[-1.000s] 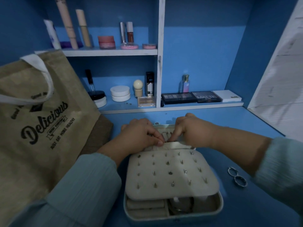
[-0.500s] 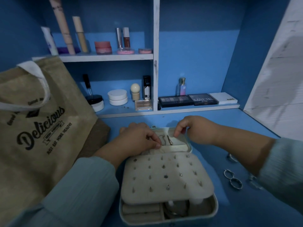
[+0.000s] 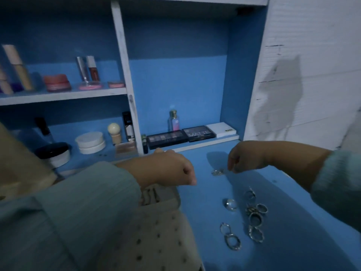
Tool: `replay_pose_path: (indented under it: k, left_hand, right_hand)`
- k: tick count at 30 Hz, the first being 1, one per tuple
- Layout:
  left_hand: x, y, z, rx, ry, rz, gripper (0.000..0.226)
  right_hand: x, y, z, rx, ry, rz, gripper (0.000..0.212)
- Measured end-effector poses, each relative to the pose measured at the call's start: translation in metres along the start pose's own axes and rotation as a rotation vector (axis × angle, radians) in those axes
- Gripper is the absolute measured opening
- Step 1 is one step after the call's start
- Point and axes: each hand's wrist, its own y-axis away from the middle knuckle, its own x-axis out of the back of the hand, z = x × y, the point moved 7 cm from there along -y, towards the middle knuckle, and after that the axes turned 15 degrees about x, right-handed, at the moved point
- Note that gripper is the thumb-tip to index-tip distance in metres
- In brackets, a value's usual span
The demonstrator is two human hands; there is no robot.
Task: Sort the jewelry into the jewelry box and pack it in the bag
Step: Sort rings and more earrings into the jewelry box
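We are still sorting. Our right hand (image 3: 241,160) pinches a small silver piece (image 3: 217,172) off the blue desk (image 3: 205,194), more rings (image 3: 254,218) lying nearer. Our left hand (image 3: 172,169), loosely curled and empty, hovers over the open jewelry box (image 3: 156,227). Next, carry it left into a compartment.

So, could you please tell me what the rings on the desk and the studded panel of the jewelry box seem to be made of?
The rings look like silver-toned metal with a polished finish: they catch bright glints against the blue desk. Whether they are real silver cannot be told. The jewelry box panel looks like soft, matte cream fabric or felt-like padding, with no shine, dotted with small dark studs; the blur leaves that open.
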Motion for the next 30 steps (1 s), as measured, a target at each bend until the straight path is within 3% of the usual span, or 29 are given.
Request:
replay_pose_path:
  k: [4,10,16,22,26,30]
  left_hand:
    - [-0.001,-0.032,0.029,0.008,0.01,-0.001,0.026]
    - [-0.011,-0.074,0.044,0.17,0.01,0.066,0.028]
    - [-0.018,-0.088,0.051,0.203,-0.041,0.144,0.022]
    - [-0.02,-0.089,0.052,0.221,-0.089,0.088,0.026]
    - [-0.008,-0.073,0.048,0.184,0.131,0.121,0.014]
    - [0.007,-0.048,0.033,0.164,0.589,0.133,0.013]
  right_hand:
    - [-0.008,0.002,0.016,-0.002,-0.016,0.065,0.028]
    - [-0.021,-0.011,0.024,0.051,-0.135,0.226,0.038]
    - [-0.027,-0.022,0.025,0.095,-0.166,0.328,0.019]
    - [-0.03,-0.023,0.027,0.095,-0.154,0.315,0.006]
    - [-0.017,-0.012,0.024,0.115,-0.243,0.414,0.003]
    - [0.0,0.008,0.02,0.081,-0.544,0.53,0.013]
